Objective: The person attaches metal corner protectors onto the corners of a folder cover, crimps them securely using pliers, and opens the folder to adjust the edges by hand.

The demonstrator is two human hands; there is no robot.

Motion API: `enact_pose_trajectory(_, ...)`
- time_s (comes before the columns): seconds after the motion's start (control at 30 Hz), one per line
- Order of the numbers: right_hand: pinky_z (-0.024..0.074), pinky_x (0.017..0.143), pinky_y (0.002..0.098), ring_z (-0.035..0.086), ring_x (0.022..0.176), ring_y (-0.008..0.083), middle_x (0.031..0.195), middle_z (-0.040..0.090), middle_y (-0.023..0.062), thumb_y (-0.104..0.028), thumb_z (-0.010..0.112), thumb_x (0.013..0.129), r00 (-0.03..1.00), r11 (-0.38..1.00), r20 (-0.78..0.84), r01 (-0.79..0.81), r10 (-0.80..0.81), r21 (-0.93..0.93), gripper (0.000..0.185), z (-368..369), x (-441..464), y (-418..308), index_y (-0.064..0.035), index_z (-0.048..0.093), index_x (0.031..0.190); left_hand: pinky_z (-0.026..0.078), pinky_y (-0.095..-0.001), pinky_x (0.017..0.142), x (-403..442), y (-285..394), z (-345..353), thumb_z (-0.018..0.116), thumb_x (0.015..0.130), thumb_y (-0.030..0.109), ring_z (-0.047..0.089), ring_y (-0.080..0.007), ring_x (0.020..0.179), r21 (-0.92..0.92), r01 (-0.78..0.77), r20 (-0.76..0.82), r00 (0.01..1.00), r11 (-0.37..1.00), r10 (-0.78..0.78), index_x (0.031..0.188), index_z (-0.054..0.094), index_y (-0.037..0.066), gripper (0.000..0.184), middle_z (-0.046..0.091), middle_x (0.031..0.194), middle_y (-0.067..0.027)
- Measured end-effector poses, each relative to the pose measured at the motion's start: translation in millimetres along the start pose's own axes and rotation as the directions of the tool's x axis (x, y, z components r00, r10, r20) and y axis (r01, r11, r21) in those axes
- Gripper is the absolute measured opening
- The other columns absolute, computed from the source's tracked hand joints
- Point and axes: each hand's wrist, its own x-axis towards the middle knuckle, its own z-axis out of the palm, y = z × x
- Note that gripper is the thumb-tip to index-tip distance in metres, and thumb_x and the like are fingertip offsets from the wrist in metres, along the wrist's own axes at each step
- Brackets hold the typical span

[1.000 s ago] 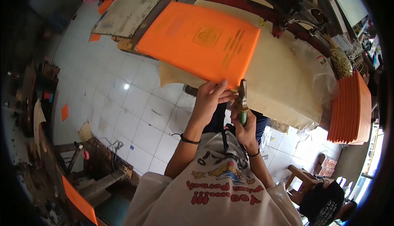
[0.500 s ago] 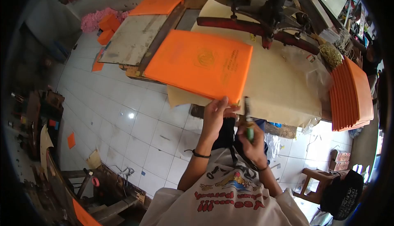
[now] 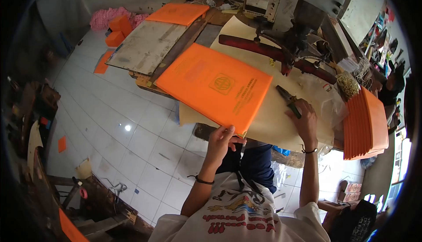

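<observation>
My left hand (image 3: 221, 143) pinches the near corner of an orange folder (image 3: 193, 81), thumb on top and fingers underneath. Gold-coloured print and an emblem mark the folder's cover, and a small yellowish bit shows at the held corner. To the right, my right hand (image 3: 305, 116) is over the tan sheet (image 3: 268, 130), its fingers around the green handle of what look like pliers (image 3: 288, 97). Their dark jaws point up and left, away from me, beside the folder's right edge. Whether they touch the sheet I cannot tell.
Past the sheet stands a machine with a dark red bar (image 3: 250, 46). A stack of orange folders (image 3: 362, 125) is at the right, beside a clear plastic bag (image 3: 327, 94). Another orange folder (image 3: 178, 13) lies far left near a worn board (image 3: 147, 44).
My right hand has moved away from the folder's corner, forward and right over the sheet, with the pliers. My left hand still holds the corner. The view has shifted a little.
</observation>
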Motion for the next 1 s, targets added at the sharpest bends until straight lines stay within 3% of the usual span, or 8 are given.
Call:
enact_pose_trajectory(0.2, 0.0455, 0.089, 0.0425, 0.06, 0.097, 0.0321, 0.102, 0.065, 0.0115, -0.017, 0.078, 0.078, 0.955, 0.997, -0.294, 0.017, -0.039, -0.076, 0.024, -10.5, -18.4, -23.9, -0.0048, 0.064, 0.095, 0.033, -0.0186, 0.042, -8.7, -0.3, 12.1, 0.052, 0.102, 0.035, 0.074, -0.02, 0.079, -0.064, -0.015, -0.136, 0.991, 0.998, 0.006, 0.114, 0.06, 0.001, 0.038, 0.07, 0.093, -0.0075)
enact_pose_trajectory(0.27, 0.0454, 0.089, 0.0431, 0.058, 0.098, 0.0331, 0.104, 0.063, 0.0129, -0.012, 0.075, 0.08, 0.969, 0.904, -0.101, -0.171, 0.227, 0.391, 0.021, 3.3, -80.8, -22.7, -0.0032, 0.062, 0.094, 0.031, -0.0178, 0.041, -10.6, -3.0, 19.7, 0.052, 0.103, 0.036, 0.074, -0.0191, 0.077, -0.095, -0.033, -0.163, 0.986, 0.995, 0.017, 0.113, 0.06, 0.002, 0.037, 0.069, 0.09, -0.0063)
enact_pose_trajectory(0.33, 0.0463, 0.088, 0.0466, 0.059, 0.098, 0.0349, 0.106, 0.062, 0.0159, -0.011, 0.074, 0.08, 0.985, 0.725, 0.15, -0.039, -0.089, 0.688, 0.02, 31.5, -127.3, -16.3, -0.0025, 0.062, 0.094, 0.027, -0.0168, 0.04, -10.0, -14.5, 29.0, 0.049, 0.104, 0.037, 0.074, -0.0186, 0.076, -0.124, -0.034, -0.173, 0.985, 0.992, 0.012, 0.113, 0.059, 0.003, 0.037, 0.067, 0.087, -0.0055)
enact_pose_trajectory(0.53, 0.0447, 0.094, 0.0508, 0.056, 0.111, 0.0452, 0.117, 0.061, 0.0242, -0.019, 0.073, 0.084, 0.978, 0.971, 0.21, -0.064, 0.015, 0.231, 0.045, 114.4, -156.4, -5.2, 0.0013, 0.057, 0.121, 0.036, -0.0176, 0.04, 0.5, -19.2, 57.0, 0.048, 0.105, 0.027, 0.074, -0.0203, 0.08, -0.053, 0.017, 0.036, 0.999, 0.998, -0.015, 0.124, 0.052, 0.003, 0.031, 0.064, 0.113, -0.0122)
enact_pose_trajectory(0.73, 0.0444, 0.094, 0.0537, 0.055, 0.11, 0.0486, 0.121, 0.058, 0.0282, -0.023, 0.069, 0.09, 0.993, 0.976, 0.087, -0.096, 0.08, 0.197, 0.049, 125.9, -164.8, 9.2, 0.0013, 0.052, 0.128, 0.045, -0.0204, 0.045, -11.9, 38.4, 3.9, 0.05, 0.103, 0.025, 0.067, -0.0135, 0.058, 0.355, 0.15, 0.355, 0.891, 0.923, -0.281, 0.132, 0.054, 0.002, 0.037, 0.073, 0.089, -0.0129)
enact_pose_trajectory(0.83, 0.0498, 0.081, 0.0507, 0.061, 0.091, 0.0497, 0.1, 0.066, 0.0274, -0.018, 0.063, 0.094, 0.854, 0.831, 0.463, -0.426, 0.238, 0.358, 0.032, 90.8, -180.3, 18.6, 0.004, 0.057, 0.116, 0.049, -0.0219, 0.049, -23.0, 58.0, -39.7, 0.055, 0.101, 0.024, 0.067, -0.0117, 0.06, 0.364, -0.024, 0.197, 0.979, 0.931, -0.051, 0.125, 0.058, 0.003, 0.032, 0.069, 0.078, -0.0079)
enact_pose_trajectory(0.93, 0.0491, 0.069, 0.046, 0.065, 0.087, 0.043, 0.094, 0.067, 0.0263, -0.022, 0.07, 0.089, 0.634, 0.909, 0.766, -0.375, 0.108, 0.182, 0.033, 72.5, -238.9, 43.2, 0.0037, 0.061, 0.108, 0.049, -0.0242, 0.056, -8.1, 66.9, -116.0, 0.062, 0.094, 0.014, 0.065, -0.0105, 0.067, 0.533, -0.241, -0.109, 0.931, 0.811, 0.349, 0.124, 0.059, 0.004, 0.032, 0.064, 0.077, -0.0036)
enact_pose_trajectory(1.0, 0.0488, 0.072, 0.047, 0.066, 0.09, 0.0415, 0.092, 0.067, 0.0267, -0.025, 0.073, 0.086, 0.465, 0.841, 0.852, -0.538, 0.24, 0.058, 0.032, 46.2, -231.3, 15.4, 0.0035, 0.064, 0.098, 0.051, -0.0288, 0.066, 11.2, 93.1, -147.5, 0.067, 0.088, 0.009, 0.066, -0.0171, 0.077, 0.855, -0.02, -0.315, 0.774, 0.518, 0.549, 0.126, 0.058, 0.004, 0.04, 0.066, 0.09, -0.0076)
